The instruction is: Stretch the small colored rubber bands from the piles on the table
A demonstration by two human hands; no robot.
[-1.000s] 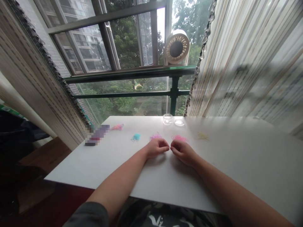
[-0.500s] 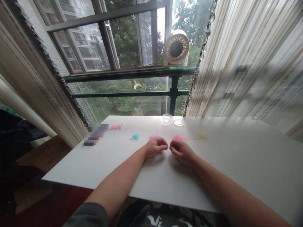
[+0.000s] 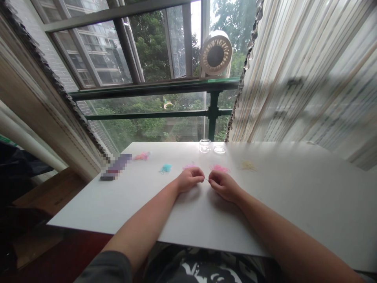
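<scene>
My left hand (image 3: 190, 179) and my right hand (image 3: 224, 186) face each other just above the white table (image 3: 203, 226), fingertips pinched. A short, thin strand, seemingly a rubber band (image 3: 206, 179), is drawn between them; most of it is hidden in the fingers. Behind my left hand lies a partly covered lilac pile of thin bands (image 3: 189, 167). A pink pile (image 3: 219, 168) sits right behind my right hand. Farther left is a turquoise pile (image 3: 166, 168), and off to the right a pale yellow one (image 3: 249, 165).
Near the table's back edge stand a clear round container (image 3: 205, 146) and a clear lid-like disc (image 3: 219, 149). At the left are a mixed-colour pile (image 3: 142, 156) and a blurred purple box (image 3: 116, 167). Curtains, a green railing (image 3: 147, 92) and a window border the table.
The gap between my fingertips has widened a little, and more of the thin band shows. The whole view has shifted slightly; the piles and containers keep their places on the table.
</scene>
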